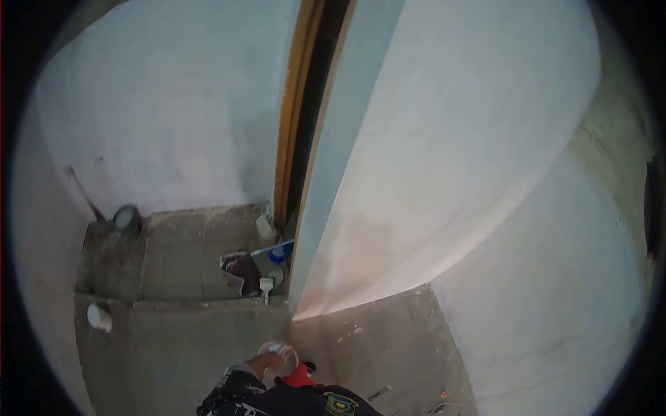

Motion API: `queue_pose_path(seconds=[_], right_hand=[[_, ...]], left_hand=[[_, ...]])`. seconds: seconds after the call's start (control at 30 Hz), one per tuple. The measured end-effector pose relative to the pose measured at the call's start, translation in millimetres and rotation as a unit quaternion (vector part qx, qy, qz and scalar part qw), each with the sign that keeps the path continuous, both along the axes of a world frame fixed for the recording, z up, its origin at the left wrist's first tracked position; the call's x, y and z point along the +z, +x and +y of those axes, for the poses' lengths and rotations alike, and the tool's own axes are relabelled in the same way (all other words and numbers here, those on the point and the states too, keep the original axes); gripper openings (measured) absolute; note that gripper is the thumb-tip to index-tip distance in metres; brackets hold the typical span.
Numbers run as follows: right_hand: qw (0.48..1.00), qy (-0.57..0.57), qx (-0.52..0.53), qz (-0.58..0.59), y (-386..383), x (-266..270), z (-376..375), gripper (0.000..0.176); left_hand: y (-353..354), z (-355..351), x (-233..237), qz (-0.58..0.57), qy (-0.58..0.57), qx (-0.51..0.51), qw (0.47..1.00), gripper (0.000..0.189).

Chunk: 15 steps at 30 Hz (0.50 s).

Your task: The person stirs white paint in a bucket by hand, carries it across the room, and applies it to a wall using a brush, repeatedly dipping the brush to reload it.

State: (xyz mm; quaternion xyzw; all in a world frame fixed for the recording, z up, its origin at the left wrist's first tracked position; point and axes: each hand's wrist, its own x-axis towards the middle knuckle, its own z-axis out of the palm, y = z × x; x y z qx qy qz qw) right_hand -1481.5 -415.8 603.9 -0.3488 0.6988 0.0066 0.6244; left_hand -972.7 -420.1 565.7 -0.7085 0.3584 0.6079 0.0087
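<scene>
Round container, see-through, pinkish rim, low centre of frame, touching left hand; cannot tell if fingers clamped or apart. Red cloth just beside.

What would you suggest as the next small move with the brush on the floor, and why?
I'd probably reach for the brush: it lies a short way beyond the left hand, near the step's edge. The hand seems to be at a clear round container, possibly to be steadied first.

Place: seemed a room mid-renovation
Walls: looked pale, patchy
Floor: was tiled, spattered
Brush: lay near wooden doorframe
</scene>
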Motion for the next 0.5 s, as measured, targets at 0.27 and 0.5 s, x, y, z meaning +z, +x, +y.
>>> queue_pose_path(seconds=[0.27,0.5], right_hand=[[0.998,-0.046,-0.034,0.010,-42,7,-118,0.033],[0.994,-0.051,0.087,-0.031,-83,-8,-185,0.033]], left_hand=[[-71,-100,69,-0.021,-0.123,-0.036,0.992,0.044],[-138,-82,139,-0.075,-0.164,0.016,0.983,0.046]])
